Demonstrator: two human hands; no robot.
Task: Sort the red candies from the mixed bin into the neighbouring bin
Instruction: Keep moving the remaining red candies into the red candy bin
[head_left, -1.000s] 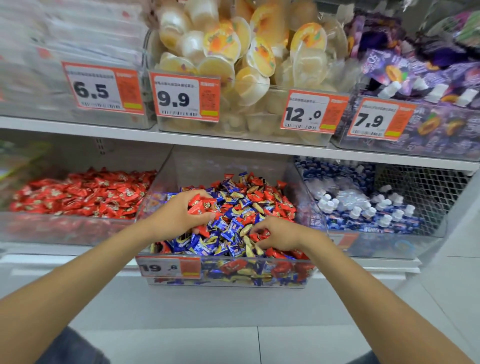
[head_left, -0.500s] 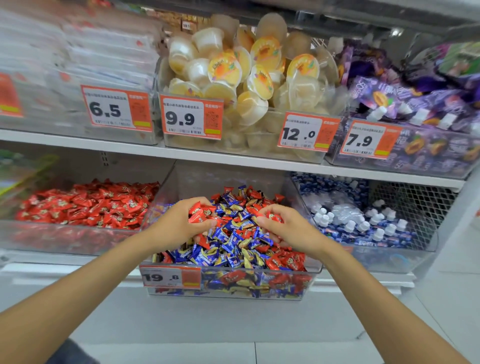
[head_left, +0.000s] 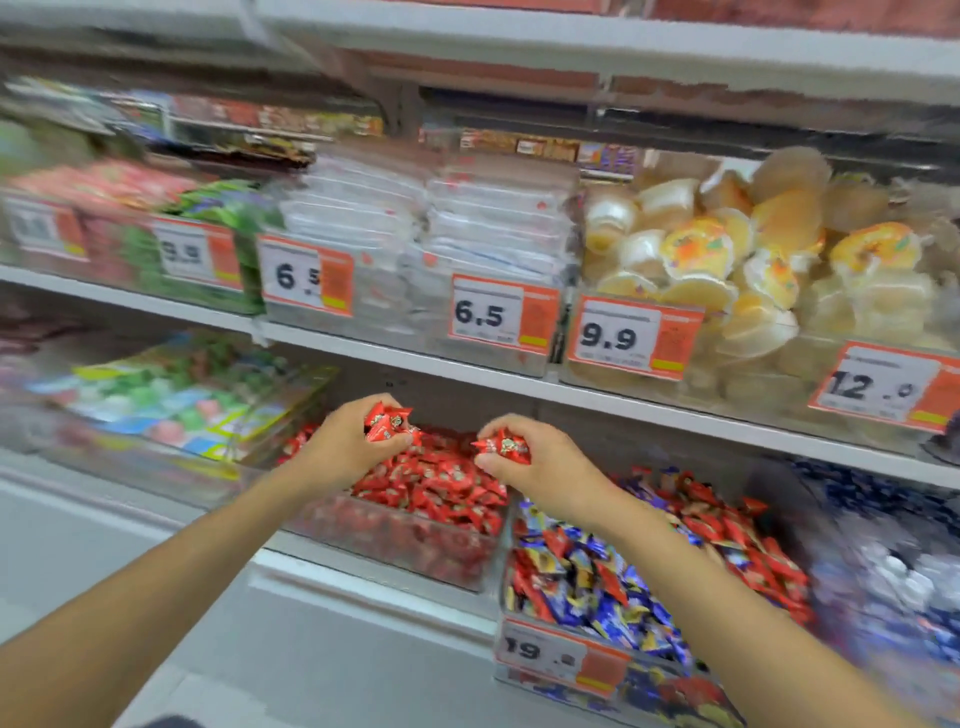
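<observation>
My left hand (head_left: 347, 451) grips a bunch of red candies (head_left: 388, 422) above the clear bin of red candies (head_left: 415, 545). My right hand (head_left: 540, 467) holds more red candies (head_left: 506, 446) over the right part of that same bin. To the right stands the mixed bin (head_left: 550, 660), filled with red, blue and gold wrapped candies (head_left: 623, 582), and my right forearm crosses above it.
The shelf above (head_left: 467, 371) carries bins with price tags 6.5 (head_left: 501, 314) and 9.9 (head_left: 631, 335), white packets and jelly cups (head_left: 727, 260). Left of the red bin lies a bin of green and pink packets (head_left: 171, 400). Blue-white items fill the far right bin (head_left: 893, 561).
Both hands lifted out of the mixed bin with red candies and moved left over the red bin. The view swung left with them.
</observation>
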